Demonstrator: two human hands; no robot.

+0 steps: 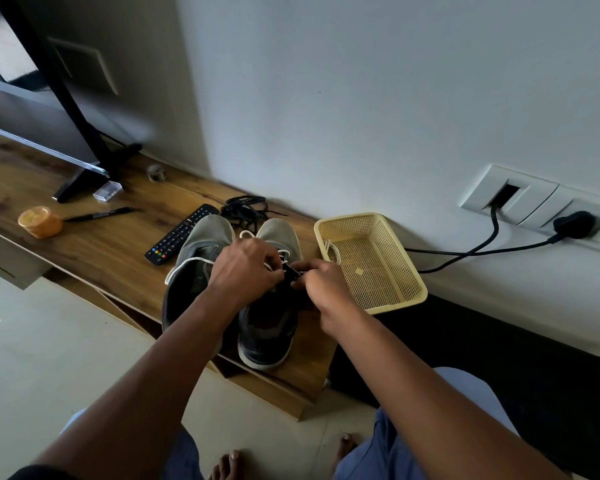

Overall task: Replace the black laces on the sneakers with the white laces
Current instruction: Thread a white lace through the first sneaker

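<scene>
Two grey sneakers stand side by side on the wooden shelf (84,251), toes toward the wall. The right sneaker (271,327) has a white lace (248,234) partly threaded near its toe. My left hand (246,270) pinches that white lace over the sneaker's eyelets. My right hand (321,282) grips the dark tongue and eyelet edge of the same sneaker. Across the left sneaker (198,258) lies a loose white lace (187,263). A pile of black laces (245,206) sits behind the sneakers by the wall.
A yellow plastic basket (395,299) stands right of the sneakers with a bit of white lace over its rim. A TV remote (177,235), a black pen (99,214), an orange jar (39,221) and the TV stand foot (80,181) lie to the left. A power cable (465,252) runs along the wall.
</scene>
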